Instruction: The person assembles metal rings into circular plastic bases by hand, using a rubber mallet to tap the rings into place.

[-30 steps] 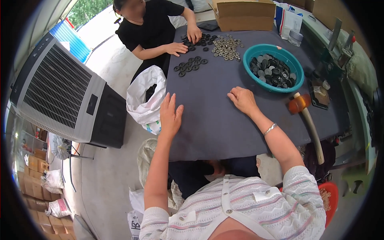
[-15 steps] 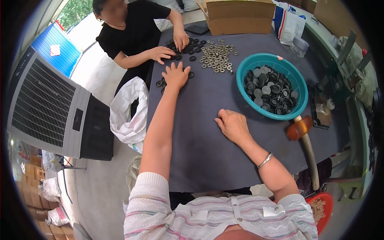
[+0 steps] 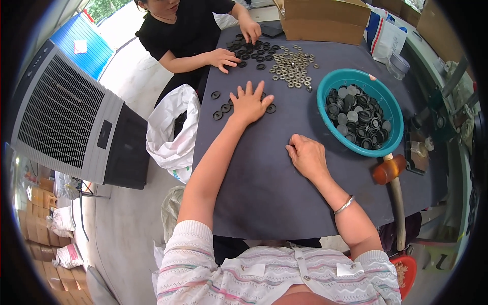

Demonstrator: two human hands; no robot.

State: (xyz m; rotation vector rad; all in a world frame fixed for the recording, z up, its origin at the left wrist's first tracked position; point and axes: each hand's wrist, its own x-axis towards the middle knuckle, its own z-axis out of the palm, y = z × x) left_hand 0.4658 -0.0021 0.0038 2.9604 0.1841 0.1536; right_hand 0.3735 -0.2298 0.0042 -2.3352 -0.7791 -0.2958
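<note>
Flat black rings around and beneath a spread left hand

Orientation: each visible ring lies flat, one face up, its central axis perpendicular to the tabletop. Being circular, the rings have no long axis across the face and point in no particular direction.

Appearance: dark, matte, round, with a thicker outer band and a small centre.

Location: the group sits near the tabletop's left edge. Several rings show to the left of the left hand and one just beside its thumb; the hand hides others.

Left grip: fingers spread, palm down, fingertips directed toward the far side. I cannot tell whether the palm bears on the rings.

Right grip: the right hand is on the near side of the teal basin, knuckles up, fingers curled under. I cannot tell whether they close fully or enclose anything.

Adjacent items: the basin holds black and translucent grey discs. A mallet with an amber head lies just beside it, handle toward the near edge. Small metal rings lie beyond the left hand, next to a co-worker's hands over a further dark cluster.
</note>
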